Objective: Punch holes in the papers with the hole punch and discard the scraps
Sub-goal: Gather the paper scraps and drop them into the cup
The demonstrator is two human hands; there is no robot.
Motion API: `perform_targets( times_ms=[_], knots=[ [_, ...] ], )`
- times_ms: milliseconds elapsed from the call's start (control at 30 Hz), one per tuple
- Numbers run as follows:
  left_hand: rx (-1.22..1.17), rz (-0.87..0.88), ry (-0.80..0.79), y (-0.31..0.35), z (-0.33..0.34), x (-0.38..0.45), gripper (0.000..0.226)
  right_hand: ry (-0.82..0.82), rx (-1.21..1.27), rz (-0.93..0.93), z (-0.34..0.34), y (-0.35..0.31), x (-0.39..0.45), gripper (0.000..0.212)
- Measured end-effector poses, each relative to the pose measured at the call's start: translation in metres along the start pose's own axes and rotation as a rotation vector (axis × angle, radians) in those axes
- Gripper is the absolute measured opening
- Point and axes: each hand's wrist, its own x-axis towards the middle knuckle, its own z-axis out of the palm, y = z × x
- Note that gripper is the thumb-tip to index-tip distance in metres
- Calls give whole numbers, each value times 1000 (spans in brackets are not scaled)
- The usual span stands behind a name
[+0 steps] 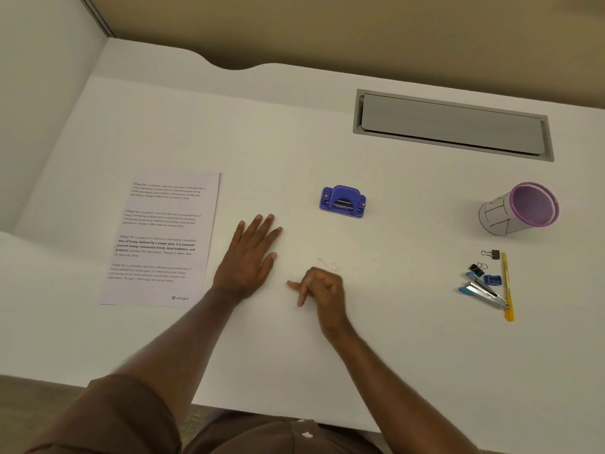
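Head-worn camera looks steeply down, close over the desk (376, 339).

"E-mail" on paper (160, 239) bottom corner

I see the hole punch (342, 202) just right of the frame's centre: a small blue-purple two-hole model, upright on its base on the white desk, its lever arched over the top. The papers (162, 239) lie flat at centre left, well apart from the punch, printed side up with four blocks of text and "E-mail" at the lower right corner. A few tiny pale scraps (326, 263) sit scattered below the punch, near centre.
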Motion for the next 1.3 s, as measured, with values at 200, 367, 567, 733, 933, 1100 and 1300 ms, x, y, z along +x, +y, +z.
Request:
perform_targets(
  times_ms=[200,367,567,733,933,1100,1300],
  knots=[
    [-25,-21,-2,2,-3,0,54,40,-48,-45,34,11,-1,31],
    [-27,-15,14,5,-3,-1,53,311,12,-123,-3,-5,24,31],
    [-27,-19,10,4,-3,0,53,199,2,-72,-49,-23,19,33],
    [-30,-22,3,4,-3,0,53,120,-148,11,-91,-31,2,36],
    [-25,-22,4,5,-3,0,52,89,-265,-9,-77,-35,26,35],
    [-18,-19,13,6,-5,0,52,41,-298,-25,-58,-36,60,36],
    [-19,-23,16,6,-4,0,52,212,-231,-39,-71,-39,64,26]
  ],
)
